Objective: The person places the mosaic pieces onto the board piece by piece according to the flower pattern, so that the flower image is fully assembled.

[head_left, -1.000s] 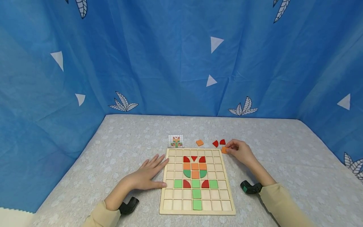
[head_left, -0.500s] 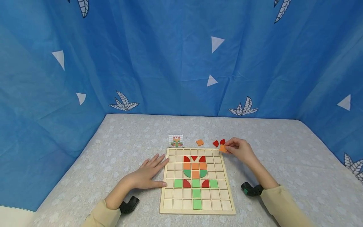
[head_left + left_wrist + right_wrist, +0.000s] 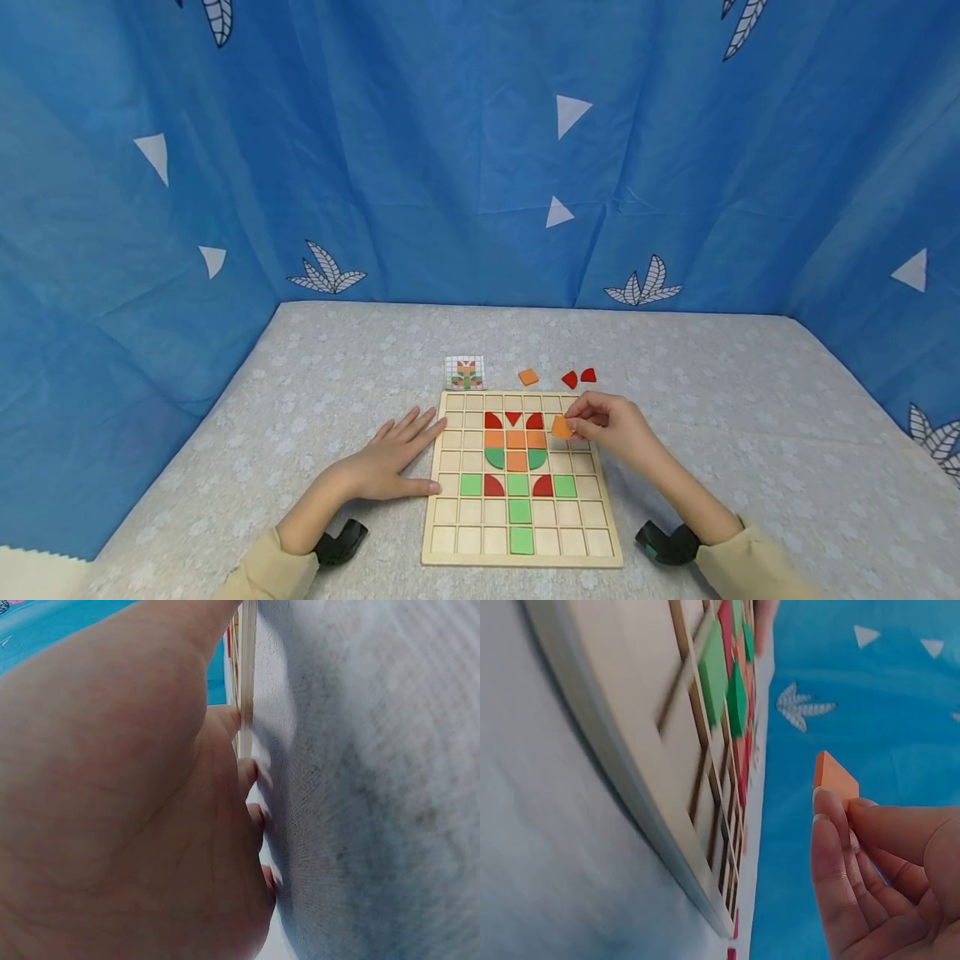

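Observation:
Between thumb and fingertips my right hand [image 3: 617, 423] pinches an orange square tile [image 3: 562, 427]. In the right wrist view that tile [image 3: 835, 781] is held up off the wooden grid board [image 3: 622, 742]. My left hand [image 3: 386, 467] lies with fingers spread at the left edge of the grid board [image 3: 459, 542], thumb and a fingertip touching its rim. Set in the board are light green squares [image 3: 519, 511], orange squares [image 3: 516, 440], green quarter-circles [image 3: 537, 459], red quarter-circles [image 3: 492, 486] and a red triangle [image 3: 513, 418]. The left wrist view shows mostly the palm [image 3: 127, 825].
Behind the board lie a small pattern card [image 3: 465, 373], another orange square [image 3: 528, 377] and two red quarter-circles, one nearer [image 3: 570, 380] and one farther right [image 3: 588, 375]. A patterned cloth [image 3: 750, 417] covers the table; a blue curtain [image 3: 450, 167] hangs behind.
My right hand has carried the orange tile from beside the board's far right corner, leftward and nearer, to over the right part of the grid. The left hand has stayed put.

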The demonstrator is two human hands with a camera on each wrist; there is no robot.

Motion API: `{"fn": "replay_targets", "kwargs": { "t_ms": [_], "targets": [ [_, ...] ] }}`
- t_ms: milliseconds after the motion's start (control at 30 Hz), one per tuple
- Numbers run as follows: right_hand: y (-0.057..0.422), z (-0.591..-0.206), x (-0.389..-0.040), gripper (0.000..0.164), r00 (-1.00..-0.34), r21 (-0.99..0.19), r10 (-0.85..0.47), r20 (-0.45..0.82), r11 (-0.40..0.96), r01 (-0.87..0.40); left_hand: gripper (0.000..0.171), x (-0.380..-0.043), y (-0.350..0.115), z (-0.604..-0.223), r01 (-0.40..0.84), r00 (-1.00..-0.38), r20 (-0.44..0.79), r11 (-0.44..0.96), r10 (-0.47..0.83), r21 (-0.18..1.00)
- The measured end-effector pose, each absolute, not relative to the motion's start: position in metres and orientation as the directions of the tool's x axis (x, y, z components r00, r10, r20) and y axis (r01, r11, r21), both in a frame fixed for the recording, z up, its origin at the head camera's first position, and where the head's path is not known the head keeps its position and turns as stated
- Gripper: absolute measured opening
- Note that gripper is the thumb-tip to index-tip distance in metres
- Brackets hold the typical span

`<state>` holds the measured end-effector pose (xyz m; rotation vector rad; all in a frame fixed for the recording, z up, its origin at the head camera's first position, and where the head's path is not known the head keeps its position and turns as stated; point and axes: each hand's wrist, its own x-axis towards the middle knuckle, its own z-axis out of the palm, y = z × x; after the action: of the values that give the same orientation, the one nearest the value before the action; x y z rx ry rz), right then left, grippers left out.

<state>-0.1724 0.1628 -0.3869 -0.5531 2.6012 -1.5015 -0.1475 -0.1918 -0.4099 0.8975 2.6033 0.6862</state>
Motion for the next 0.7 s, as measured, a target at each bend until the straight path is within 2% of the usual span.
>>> {"fn": "replay_targets", "kwargs": {
  "t_ms": [200, 467, 700],
  "targets": [
    [0.155, -0.388, -0.157, 0.004, -0.906, -0.851, -0.415, 0.085, 0.443, -0.283, 0.087, -0.148, -0.192, -0.413, 0.493, -0.761, -0.127, 0.695, 0.636, 0.523],
    [0.148, -0.39, -0.144, 0.008, -0.867, -0.912, -0.499, 0.017, 0.347, -0.217, 0.087, -0.149, -0.193, -0.415, 0.497, -0.759, -0.126, 0.694, 0.638, 0.522],
    [0.144, -0.395, -0.134, 0.002, -0.836, -0.923, -0.548, -0.004, 0.323, -0.208, 0.087, -0.149, -0.192, -0.412, 0.493, -0.758, -0.132, 0.694, 0.639, 0.524]
  ]
}}
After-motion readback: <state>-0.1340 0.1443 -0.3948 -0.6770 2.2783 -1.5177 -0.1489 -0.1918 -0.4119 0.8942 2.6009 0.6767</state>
